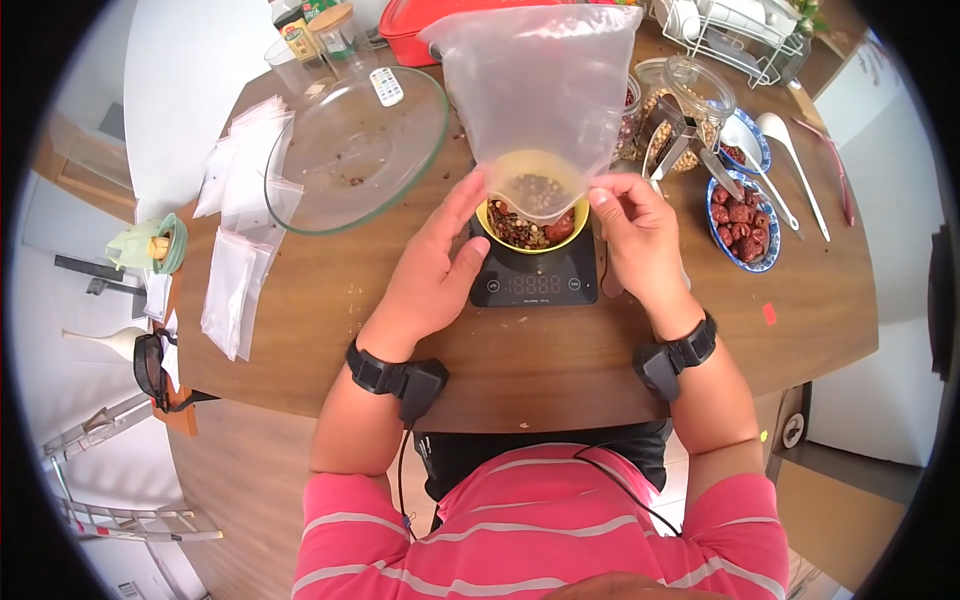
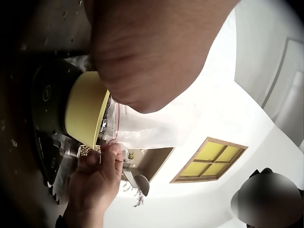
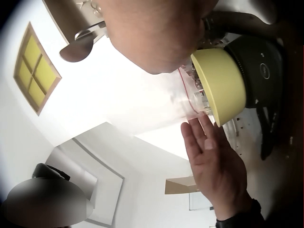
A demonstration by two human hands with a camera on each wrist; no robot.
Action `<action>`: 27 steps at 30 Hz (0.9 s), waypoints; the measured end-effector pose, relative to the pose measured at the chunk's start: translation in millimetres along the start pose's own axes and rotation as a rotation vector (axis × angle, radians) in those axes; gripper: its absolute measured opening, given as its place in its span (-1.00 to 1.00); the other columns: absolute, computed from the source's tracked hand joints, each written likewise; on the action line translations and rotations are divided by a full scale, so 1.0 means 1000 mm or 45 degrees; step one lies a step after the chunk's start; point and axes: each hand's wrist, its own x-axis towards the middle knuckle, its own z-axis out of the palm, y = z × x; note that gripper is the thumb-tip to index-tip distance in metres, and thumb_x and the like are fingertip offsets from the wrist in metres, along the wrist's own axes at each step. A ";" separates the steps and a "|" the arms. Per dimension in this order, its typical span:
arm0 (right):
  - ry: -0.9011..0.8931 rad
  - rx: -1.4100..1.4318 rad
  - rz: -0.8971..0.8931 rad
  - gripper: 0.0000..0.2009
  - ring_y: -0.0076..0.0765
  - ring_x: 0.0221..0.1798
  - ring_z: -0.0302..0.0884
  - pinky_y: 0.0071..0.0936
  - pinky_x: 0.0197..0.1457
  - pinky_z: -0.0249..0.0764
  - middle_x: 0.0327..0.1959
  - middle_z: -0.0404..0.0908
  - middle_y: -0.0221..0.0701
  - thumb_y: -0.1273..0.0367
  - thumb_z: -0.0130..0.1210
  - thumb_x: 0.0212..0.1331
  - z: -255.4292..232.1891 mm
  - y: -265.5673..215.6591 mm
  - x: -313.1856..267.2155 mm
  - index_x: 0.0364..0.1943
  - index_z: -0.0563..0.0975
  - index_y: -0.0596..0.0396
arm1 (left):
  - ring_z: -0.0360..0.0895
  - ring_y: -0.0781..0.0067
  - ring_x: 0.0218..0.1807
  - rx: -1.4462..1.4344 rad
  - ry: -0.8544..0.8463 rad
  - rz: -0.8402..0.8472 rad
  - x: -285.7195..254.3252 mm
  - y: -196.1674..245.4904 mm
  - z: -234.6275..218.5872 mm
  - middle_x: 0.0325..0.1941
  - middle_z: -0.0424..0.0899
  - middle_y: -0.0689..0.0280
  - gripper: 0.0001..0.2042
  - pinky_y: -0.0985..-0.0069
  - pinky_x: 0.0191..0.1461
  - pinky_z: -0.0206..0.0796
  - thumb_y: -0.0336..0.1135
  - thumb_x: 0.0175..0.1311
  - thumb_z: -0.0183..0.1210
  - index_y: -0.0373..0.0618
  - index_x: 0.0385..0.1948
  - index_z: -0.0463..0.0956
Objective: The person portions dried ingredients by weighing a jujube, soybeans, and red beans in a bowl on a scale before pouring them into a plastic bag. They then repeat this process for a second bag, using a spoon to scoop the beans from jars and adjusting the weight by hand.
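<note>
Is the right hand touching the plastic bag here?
Touching: the left wrist view shows the right hand pinching the plastic bag at its edge, with no gap at the fingertips.

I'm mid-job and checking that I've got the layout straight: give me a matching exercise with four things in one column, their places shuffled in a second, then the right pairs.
Things
1. Yellow bowl
2. Plastic bag
3. Heap of red dates
4. Large glass dish

Places
A. On the table, to the left of the black scale
B. In a blue-and-white bowl
C. On top of the black scale
D. Pinched by the right hand

Pairs: 1-C, 2-D, 3-B, 4-A
</note>
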 end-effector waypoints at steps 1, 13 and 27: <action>0.017 0.007 -0.008 -0.89 -0.77 -0.31 0.42 -0.71 -0.22 0.38 -0.29 0.63 -0.61 0.47 0.25 0.43 0.002 0.003 0.000 -0.06 0.67 0.15 | 0.22 0.14 0.64 -0.019 0.053 0.021 0.001 0.000 0.002 0.65 0.23 0.08 -0.36 0.31 0.63 0.06 -0.51 0.50 0.07 -0.21 0.59 0.08; 0.117 -0.510 -0.867 -0.83 -0.32 -0.24 0.64 -0.48 -0.17 0.53 -0.22 0.71 -0.29 0.60 0.33 0.25 -0.003 -0.014 -0.001 -0.10 0.74 0.16 | 0.66 0.36 0.16 -1.332 0.099 -0.446 -0.005 0.021 -0.039 0.11 0.74 0.12 -0.47 0.33 0.28 0.46 -0.05 0.66 0.02 -0.27 0.43 0.31; 0.138 -0.389 -0.295 -0.72 -0.60 -0.28 0.54 -0.55 -0.20 0.51 -0.11 0.70 -0.40 0.43 0.22 0.43 0.000 0.007 0.003 0.15 0.57 0.18 | 0.63 0.46 -0.09 0.396 0.755 -0.341 -0.077 0.073 -0.198 -0.18 0.66 0.31 -0.40 0.50 0.08 0.46 -0.55 0.34 0.04 -0.13 0.48 0.27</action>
